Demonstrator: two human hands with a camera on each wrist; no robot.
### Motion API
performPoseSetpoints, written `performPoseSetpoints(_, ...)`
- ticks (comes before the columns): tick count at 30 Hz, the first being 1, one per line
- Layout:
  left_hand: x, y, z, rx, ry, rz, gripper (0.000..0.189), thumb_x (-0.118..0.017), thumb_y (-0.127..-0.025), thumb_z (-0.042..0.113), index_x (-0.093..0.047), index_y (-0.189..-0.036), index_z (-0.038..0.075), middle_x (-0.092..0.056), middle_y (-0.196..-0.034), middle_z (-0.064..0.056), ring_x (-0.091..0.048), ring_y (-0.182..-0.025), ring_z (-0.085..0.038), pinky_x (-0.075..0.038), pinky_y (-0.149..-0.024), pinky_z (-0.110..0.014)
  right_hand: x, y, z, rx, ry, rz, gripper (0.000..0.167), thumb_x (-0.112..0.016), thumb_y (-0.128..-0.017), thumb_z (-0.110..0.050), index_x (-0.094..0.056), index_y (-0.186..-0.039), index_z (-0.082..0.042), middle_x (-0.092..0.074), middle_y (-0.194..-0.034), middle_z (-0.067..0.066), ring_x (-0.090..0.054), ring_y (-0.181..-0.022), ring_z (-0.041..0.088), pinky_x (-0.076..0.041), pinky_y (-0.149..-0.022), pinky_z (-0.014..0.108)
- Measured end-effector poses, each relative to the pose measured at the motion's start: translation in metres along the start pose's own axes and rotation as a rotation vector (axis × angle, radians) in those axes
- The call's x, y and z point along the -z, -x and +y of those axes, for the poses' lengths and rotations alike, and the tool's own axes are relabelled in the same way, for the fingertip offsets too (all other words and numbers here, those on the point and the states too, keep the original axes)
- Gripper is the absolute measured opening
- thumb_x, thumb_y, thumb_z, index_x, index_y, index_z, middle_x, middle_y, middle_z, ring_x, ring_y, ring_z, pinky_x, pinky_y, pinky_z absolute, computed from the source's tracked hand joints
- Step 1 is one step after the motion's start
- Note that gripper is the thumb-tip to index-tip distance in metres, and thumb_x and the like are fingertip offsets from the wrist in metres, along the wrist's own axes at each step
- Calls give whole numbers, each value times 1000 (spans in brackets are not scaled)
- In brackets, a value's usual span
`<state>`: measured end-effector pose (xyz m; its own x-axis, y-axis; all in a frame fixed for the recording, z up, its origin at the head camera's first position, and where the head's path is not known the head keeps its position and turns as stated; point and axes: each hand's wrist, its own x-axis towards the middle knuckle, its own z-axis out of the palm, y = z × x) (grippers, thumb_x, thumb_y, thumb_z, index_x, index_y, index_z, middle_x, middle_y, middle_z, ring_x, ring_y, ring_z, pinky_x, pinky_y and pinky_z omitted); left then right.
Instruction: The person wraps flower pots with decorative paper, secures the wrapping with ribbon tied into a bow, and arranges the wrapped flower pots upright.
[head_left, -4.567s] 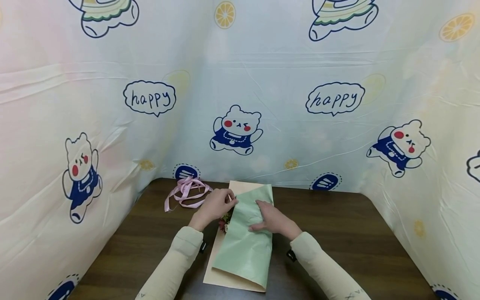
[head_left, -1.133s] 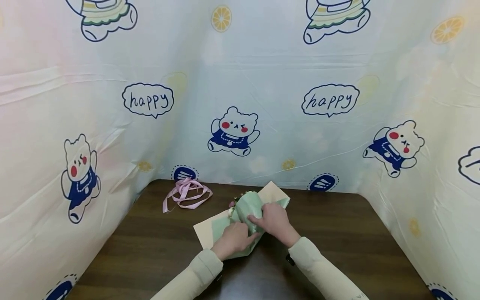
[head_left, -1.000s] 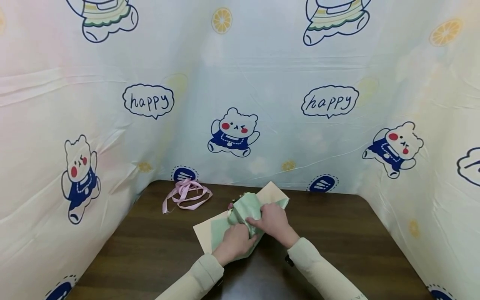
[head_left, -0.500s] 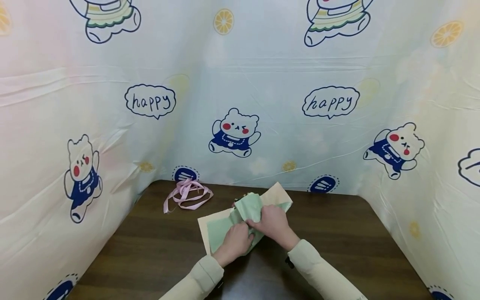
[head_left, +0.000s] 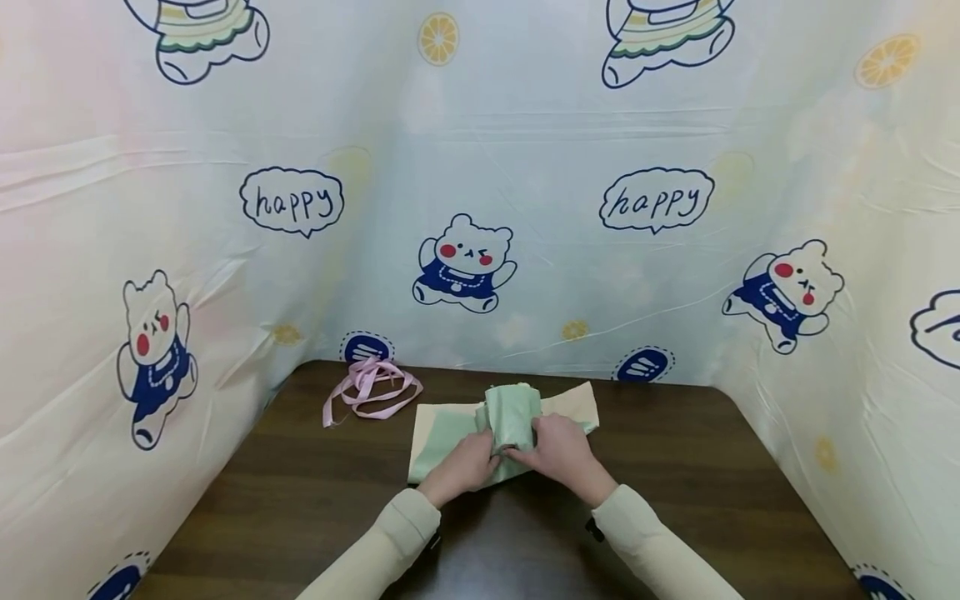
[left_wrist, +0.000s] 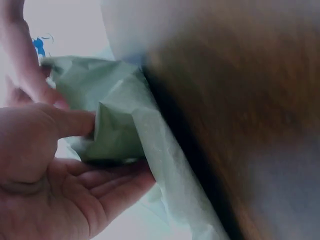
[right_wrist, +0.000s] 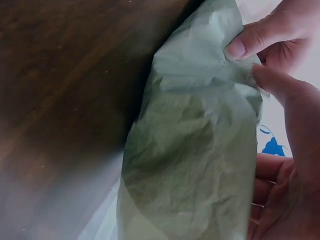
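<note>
With the fingers of our left hand and right hand gripping the green paper from either side, mid-desk, we presumably pin its gathered folds so they cannot spring open.

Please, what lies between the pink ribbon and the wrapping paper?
Only a narrow bare strip of the brown table lies between ribbon and paper; the head view shows this.

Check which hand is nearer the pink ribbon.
Left. In the head view, the left hand is below-right of the pink ribbon, pinching green paper; the right hand is farther right.
</note>
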<state>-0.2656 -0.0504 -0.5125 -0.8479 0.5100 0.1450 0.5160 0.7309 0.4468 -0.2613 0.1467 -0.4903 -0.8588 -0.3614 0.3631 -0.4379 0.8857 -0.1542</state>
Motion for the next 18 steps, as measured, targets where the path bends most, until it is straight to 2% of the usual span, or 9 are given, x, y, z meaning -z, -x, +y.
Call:
performPoseSetpoints(4,2,-5,-5,-21,29,-56,14,-61,-102,14,-58,-104,1,-57,-78,-5,-56,-66,-15,-45,-59,-30,1,3,6,-1,-2,-41,54,-82,-81,-51,-43,-62,-18,-36,-51,-7,-36,-44,7,-31,-45,24)
performPoseSetpoints(12,-2,-9,-7,-66,66,-82,17,-64,-101,18,-59,-108,3,-64,-86,-7,-63,-75,-17,-49,-65,-30,7,5,16,11,18,-86,48,-82,-82,-46,-50,-64,-16,-41,-51,-6,-41,-47,6,-37,-47,25)
performPoseSetpoints(18,-4,-5,0,-59,57,-82,39,-75,-93,22,-57,-119,1,-67,-95,-9,-66,-83,-19,-53,-70,-31,7,7,24,42,-18,-131,40,-87,-78,-42,-64,-79,-10,-52,-58,-5,-50,-53,8,-45,-51,29)
